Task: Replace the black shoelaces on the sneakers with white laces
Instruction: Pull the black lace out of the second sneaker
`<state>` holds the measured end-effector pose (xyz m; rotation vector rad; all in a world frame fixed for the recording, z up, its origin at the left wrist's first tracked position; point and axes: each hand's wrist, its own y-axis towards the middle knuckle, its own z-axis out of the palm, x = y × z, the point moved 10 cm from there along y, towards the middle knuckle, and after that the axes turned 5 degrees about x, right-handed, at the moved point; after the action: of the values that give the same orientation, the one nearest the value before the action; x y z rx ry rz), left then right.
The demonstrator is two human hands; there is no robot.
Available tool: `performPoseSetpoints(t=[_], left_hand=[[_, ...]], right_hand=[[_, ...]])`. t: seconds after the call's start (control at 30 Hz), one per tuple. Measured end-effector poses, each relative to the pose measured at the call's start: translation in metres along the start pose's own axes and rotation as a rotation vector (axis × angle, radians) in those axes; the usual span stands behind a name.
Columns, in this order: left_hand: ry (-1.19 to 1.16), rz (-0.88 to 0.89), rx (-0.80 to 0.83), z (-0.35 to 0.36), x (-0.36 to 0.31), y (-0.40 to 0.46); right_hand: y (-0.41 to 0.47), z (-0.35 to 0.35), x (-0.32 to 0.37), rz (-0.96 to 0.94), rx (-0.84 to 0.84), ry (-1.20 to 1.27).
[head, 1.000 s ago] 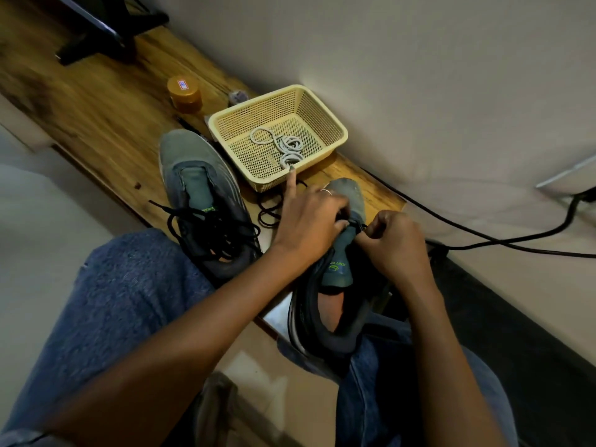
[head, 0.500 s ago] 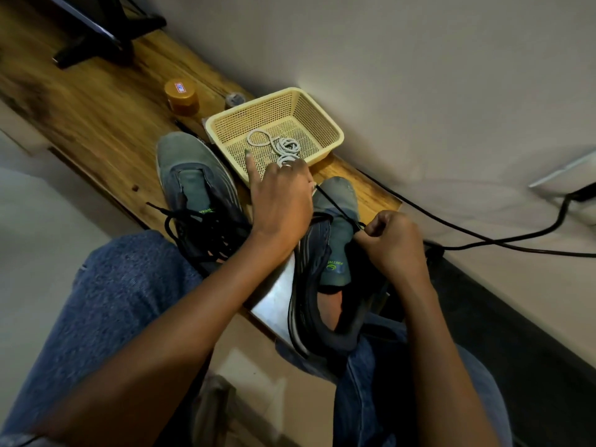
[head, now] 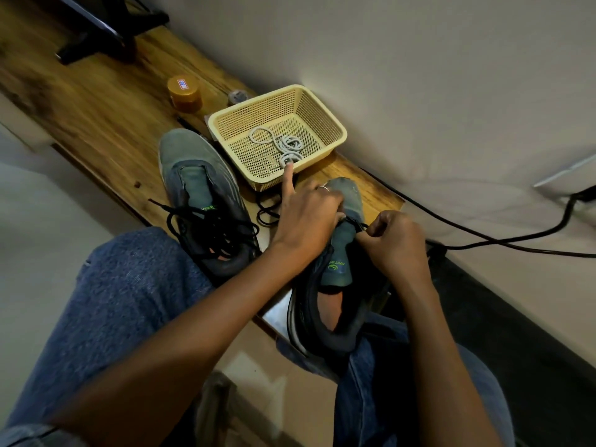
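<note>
- Sneaker w/ hands (head: 338,269): grey-black, heel on the person's right thigh, toe resting on the wooden bench (head: 106,124); tongue exposed, most eyelets bare.
- Left hand (head: 309,217): lies over the sneaker's forefoot from the left; index finger straight, pointing toward the basket (head: 277,133), other fingers curled at the lace area. Whether they pinch the lace cannot be told.
- Right hand (head: 393,246): just right of the tongue, fingers curled, pinching the black lace (head: 356,224) at the upper eyelets. The 2 hands sit close together, 1 on each side of the tongue.
- 2nd sneaker (head: 203,201): on the bench left of the left hand, apart from both hands, toe away from the person; loose black laces (head: 209,227) tangled over its opening.
- White laces (head: 283,146): coiled inside the cream mesh basket, just beyond the left index fingertip; basket stands by the wall, beside the 2nd sneaker's toe.
- Misc.: orange jar (head: 184,93) further along the bench; black cable (head: 483,237) runs along the wall at right.
</note>
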<state>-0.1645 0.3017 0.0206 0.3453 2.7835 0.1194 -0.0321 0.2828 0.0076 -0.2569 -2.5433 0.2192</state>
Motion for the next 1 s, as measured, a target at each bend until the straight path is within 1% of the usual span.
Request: performPoseSetpoints(t=[0.07, 0.17, 0.27, 0.37, 0.47, 0.53, 0.77, 0.87, 1.0], left_hand=[[-0.025, -0.048, -0.057, -0.008, 0.007, 0.001], [-0.067, -0.198, -0.169, -0.029, 0.036, 0.003], [-0.024, -0.270, -0.157, -0.033, 0.051, 0.002], [-0.036, -0.182, -0.086, -0.022, 0.037, 0.002], [-0.102, -0.049, 0.052, -0.001, 0.017, 0.005], [-0.077, -0.006, 0.078, 0.007, 0.009, 0.005], [-0.011, -0.001, 0.055, 0.009, 0.003, 0.003], [-0.117, -0.024, 0.040, 0.007, 0.005, 0.003], [-0.231, -0.108, -0.082, -0.014, 0.030, 0.007]], right_hand=[[0.001, -0.002, -0.007, 0.035, -0.021, 0.019], [0.002, -0.003, -0.010, 0.057, -0.035, 0.028], [0.001, -0.001, -0.005, 0.035, -0.022, 0.035], [-0.001, -0.001, 0.000, 0.014, -0.006, 0.023], [-0.001, -0.001, 0.003, -0.002, -0.004, 0.002], [-0.002, 0.000, 0.005, -0.012, -0.004, -0.018], [-0.002, 0.001, 0.005, -0.009, 0.005, -0.019], [-0.002, -0.001, -0.001, 0.030, 0.003, 0.014], [-0.001, -0.006, -0.006, 0.055, -0.018, 0.033]])
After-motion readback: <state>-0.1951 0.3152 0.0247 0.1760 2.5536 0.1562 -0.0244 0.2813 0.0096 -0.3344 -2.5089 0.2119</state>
